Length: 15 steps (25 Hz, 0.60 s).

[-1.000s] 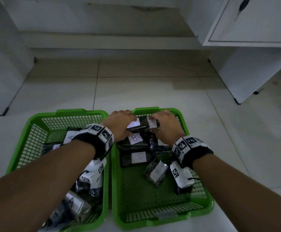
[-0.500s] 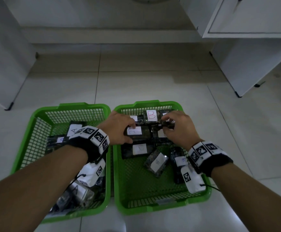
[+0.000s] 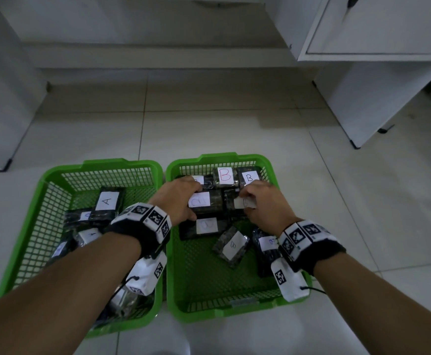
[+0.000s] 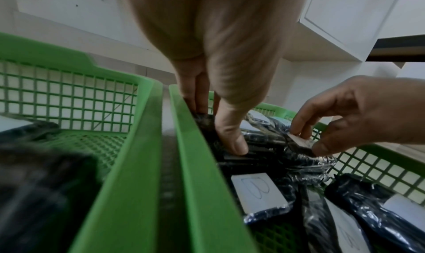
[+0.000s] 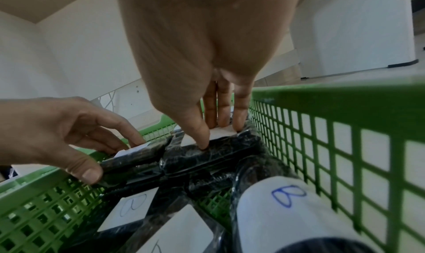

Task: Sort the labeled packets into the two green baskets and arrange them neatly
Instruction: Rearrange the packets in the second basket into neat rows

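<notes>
Two green baskets stand side by side on the floor. The left basket [image 3: 55, 190] holds dark packets labelled A [image 3: 106, 202]. The right basket [image 3: 273, 172] holds dark packets labelled B; a row [image 3: 225, 175] lies along its far wall. My left hand [image 3: 183, 199] grips a B packet [image 3: 204, 202] in the second row, thumb on its near edge [image 4: 232, 142]. Beside it, my right hand [image 3: 247, 201] pinches the neighbouring packet [image 3: 242, 203], thumb in front and fingers [image 5: 223, 116] behind. Loose B packets [image 3: 232, 245] lie askew nearer me.
White cabinets stand on the tiled floor at the left [image 3: 1, 98] and the far right [image 3: 378, 85]. A low white ledge [image 3: 158, 55] runs behind the baskets. Open floor tiles [image 3: 209, 129] lie between the ledge and the baskets.
Both hands left the far row, where B packets now lie, and drew back to the second row. Each hand now holds its own packet there.
</notes>
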### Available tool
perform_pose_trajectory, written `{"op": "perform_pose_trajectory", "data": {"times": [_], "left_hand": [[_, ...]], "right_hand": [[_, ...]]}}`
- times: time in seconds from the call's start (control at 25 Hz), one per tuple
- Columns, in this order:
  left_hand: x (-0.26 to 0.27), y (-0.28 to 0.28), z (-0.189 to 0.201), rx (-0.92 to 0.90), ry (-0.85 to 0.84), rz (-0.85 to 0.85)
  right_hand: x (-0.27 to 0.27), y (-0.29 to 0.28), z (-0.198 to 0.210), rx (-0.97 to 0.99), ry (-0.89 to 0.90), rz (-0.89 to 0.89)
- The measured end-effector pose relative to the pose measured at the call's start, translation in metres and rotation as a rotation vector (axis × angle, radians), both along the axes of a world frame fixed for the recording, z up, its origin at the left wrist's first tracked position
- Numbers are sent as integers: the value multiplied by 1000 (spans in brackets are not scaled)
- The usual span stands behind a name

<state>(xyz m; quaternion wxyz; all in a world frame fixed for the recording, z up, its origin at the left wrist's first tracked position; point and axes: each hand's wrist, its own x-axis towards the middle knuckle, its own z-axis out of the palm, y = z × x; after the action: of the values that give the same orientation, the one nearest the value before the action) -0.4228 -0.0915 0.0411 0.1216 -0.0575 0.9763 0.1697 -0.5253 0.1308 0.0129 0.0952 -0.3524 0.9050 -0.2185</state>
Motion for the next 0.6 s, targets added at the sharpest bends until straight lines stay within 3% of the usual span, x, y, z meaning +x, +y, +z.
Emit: {"op": "perform_pose_trajectory", "data": {"times": [0.28, 0.4, 0.48, 0.6], "left_hand": [[-1, 8, -8, -49, -35, 2], [6, 12, -8, -96, -16, -7], [10, 15, -4, -134, 58, -7], [21, 24, 3, -143, 196, -20]], "right_hand": [[13, 8, 23, 83, 5, 12], [38, 13, 34, 315, -72, 117], [43, 14, 42, 489, 16, 58], [46, 18, 45, 575, 0, -91]]}}
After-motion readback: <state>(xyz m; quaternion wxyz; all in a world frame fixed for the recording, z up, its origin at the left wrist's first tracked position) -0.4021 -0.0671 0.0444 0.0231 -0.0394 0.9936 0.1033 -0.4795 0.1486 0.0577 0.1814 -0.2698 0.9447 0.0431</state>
